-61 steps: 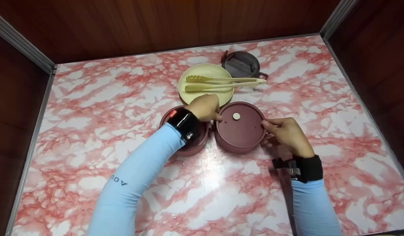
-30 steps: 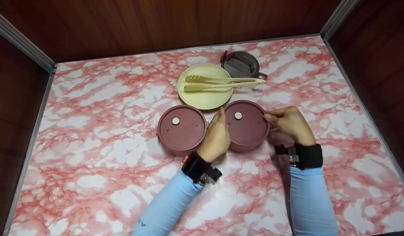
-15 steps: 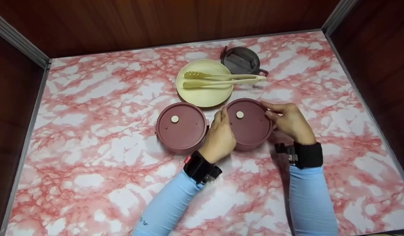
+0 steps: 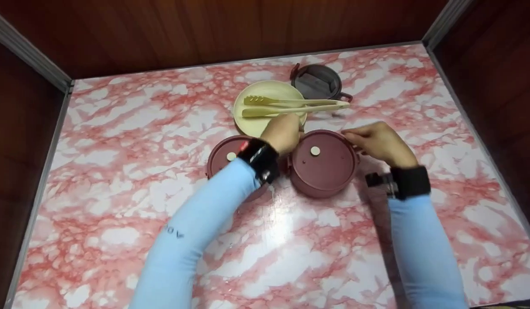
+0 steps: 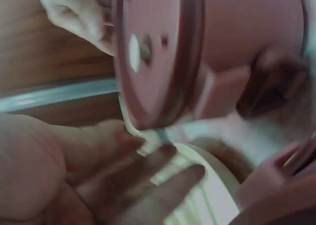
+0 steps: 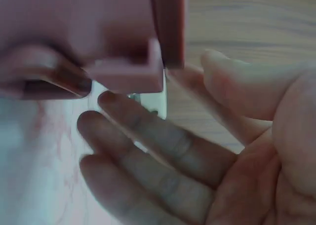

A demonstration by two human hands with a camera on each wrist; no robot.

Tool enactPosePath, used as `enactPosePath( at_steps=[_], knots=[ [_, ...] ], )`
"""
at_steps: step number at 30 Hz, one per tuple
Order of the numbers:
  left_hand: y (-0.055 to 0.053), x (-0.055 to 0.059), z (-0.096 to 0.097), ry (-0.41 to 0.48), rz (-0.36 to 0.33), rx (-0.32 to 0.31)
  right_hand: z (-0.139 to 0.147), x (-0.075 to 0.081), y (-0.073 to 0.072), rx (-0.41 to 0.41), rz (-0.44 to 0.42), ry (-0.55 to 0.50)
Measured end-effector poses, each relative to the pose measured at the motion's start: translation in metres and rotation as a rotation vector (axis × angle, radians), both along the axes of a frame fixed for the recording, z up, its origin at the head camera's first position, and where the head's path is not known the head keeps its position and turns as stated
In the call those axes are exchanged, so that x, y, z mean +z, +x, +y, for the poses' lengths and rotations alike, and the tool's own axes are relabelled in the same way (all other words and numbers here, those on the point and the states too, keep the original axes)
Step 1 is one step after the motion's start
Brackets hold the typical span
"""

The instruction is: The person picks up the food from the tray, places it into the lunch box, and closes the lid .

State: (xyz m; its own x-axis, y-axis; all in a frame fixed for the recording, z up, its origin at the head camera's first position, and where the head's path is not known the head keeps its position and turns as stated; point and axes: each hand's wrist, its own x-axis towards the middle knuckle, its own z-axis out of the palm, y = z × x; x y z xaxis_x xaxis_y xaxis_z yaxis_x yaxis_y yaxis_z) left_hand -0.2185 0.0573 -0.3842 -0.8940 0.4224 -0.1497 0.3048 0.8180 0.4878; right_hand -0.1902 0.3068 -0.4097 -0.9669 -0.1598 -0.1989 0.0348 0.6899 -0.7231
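Two maroon lidded pots stand side by side in the head view. My left hand [image 4: 284,133] is over the front of the pale yellow plate [image 4: 248,126], close to the far-left rim of the right pot [image 4: 327,167]. Its loosely extended fingers hold nothing in the left wrist view. My right hand [image 4: 381,143] is at that pot's far-right rim, index fingertip at the lid edge; whether it touches is unclear. Its other fingers extend below the side handle [image 6: 128,77] in the right wrist view. My left forearm and wrist strap partly cover the left pot [image 4: 222,161].
Pale yellow tongs [image 4: 256,112] lie across the plate, their handle end jutting out to the right. Behind it sits a small dark round pot [image 4: 316,83] with side handles. Wooden panels [image 4: 248,30] enclose the marbled red-and-white table [image 4: 119,171].
The right pot has shifted slightly right over the two seconds. My left hand has left the gap between the pots for the far rim. My right hand has moved slightly farther back.
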Motion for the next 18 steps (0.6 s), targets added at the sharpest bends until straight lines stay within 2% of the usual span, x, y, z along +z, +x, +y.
enactPosePath(
  at_steps=[3,7,10,13,16,18],
  knots=[
    [-0.016,-0.001,0.007,-0.026,-0.037,-0.043,-0.003,0.007,-0.015,0.046,-0.076,0.011],
    [-0.024,-0.005,0.009,-0.01,-0.08,-0.081,-0.008,0.008,-0.031,0.072,-0.18,0.025],
    [-0.025,-0.005,0.01,0.021,-0.095,-0.082,-0.008,0.009,-0.034,0.049,-0.212,0.012],
    [-0.025,-0.006,0.011,0.031,-0.089,-0.067,-0.012,0.011,-0.033,0.013,-0.208,0.03],
    [-0.021,-0.009,0.014,-0.001,-0.042,-0.069,-0.017,0.012,-0.033,0.002,-0.188,0.072],
    [-0.017,-0.01,0.016,-0.046,0.01,-0.091,-0.017,0.01,-0.033,0.042,-0.164,0.095]
  ],
)
